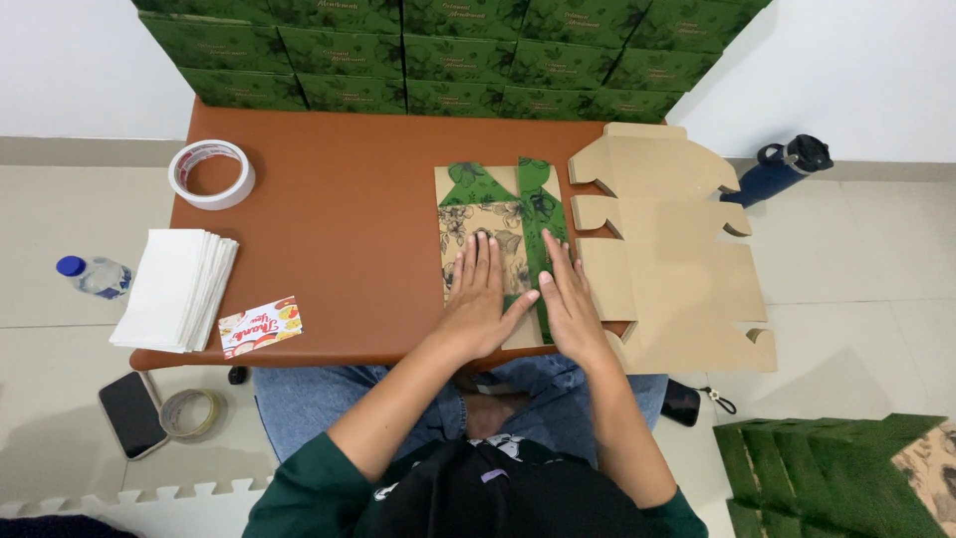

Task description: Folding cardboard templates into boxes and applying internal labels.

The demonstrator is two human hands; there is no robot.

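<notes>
Brown table (339, 229): left hand (476, 299) and right hand (570, 304), fingers flat, press folded box (498, 224) near its front edge.

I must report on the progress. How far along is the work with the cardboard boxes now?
Done: finished green floral boxes stand stacked behind the brown table. In hand: the left hand and right hand press flat on a partly folded green-and-tan printed box blank. Left: a pile of flat tan cardboard blanks lies unfolded beside it; the white tape roll lies apart, untouched.
</notes>
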